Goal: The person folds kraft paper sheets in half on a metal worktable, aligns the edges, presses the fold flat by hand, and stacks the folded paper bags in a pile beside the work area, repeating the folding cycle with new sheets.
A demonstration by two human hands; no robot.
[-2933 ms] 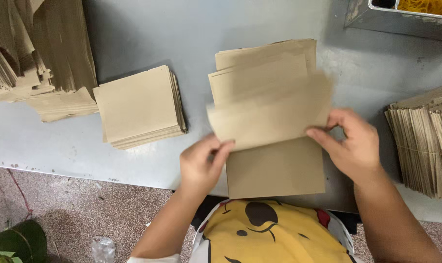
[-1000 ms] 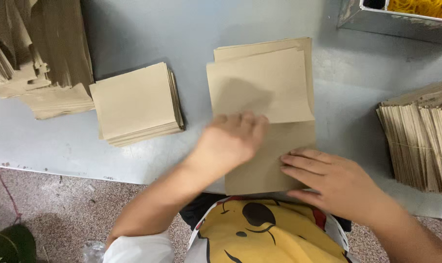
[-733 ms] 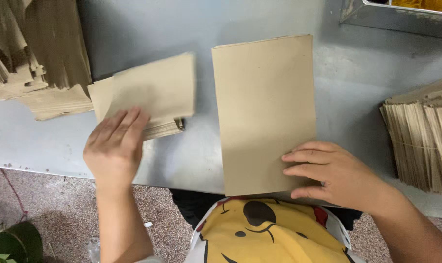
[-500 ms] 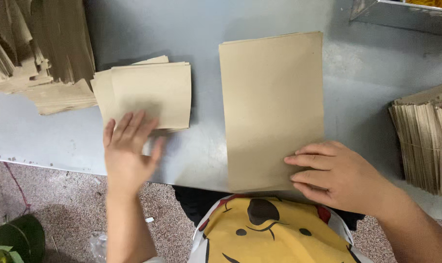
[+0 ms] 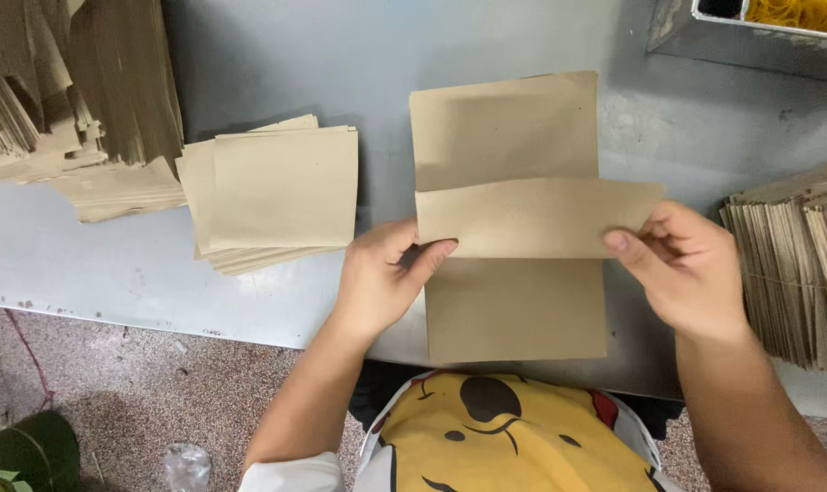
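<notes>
**Two hands pinch a folded kraft sheet**

Several loose brown sheets [image 5: 76, 118] lie far left on the grey counter [image 5: 67, 264], beside a neat folded stack [image 5: 272, 191]. The left hand [image 5: 382, 278] and right hand [image 5: 687, 264] each grip an end of the folded strip [image 5: 536, 217], held above the flat kraft sheet [image 5: 514, 310]. Bundled sheets [image 5: 796, 264] stand rightmost.

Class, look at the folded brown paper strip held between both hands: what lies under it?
Under the strip lies a flat brown paper sheet on the grey table. The sheet's middle band is covered.
</notes>
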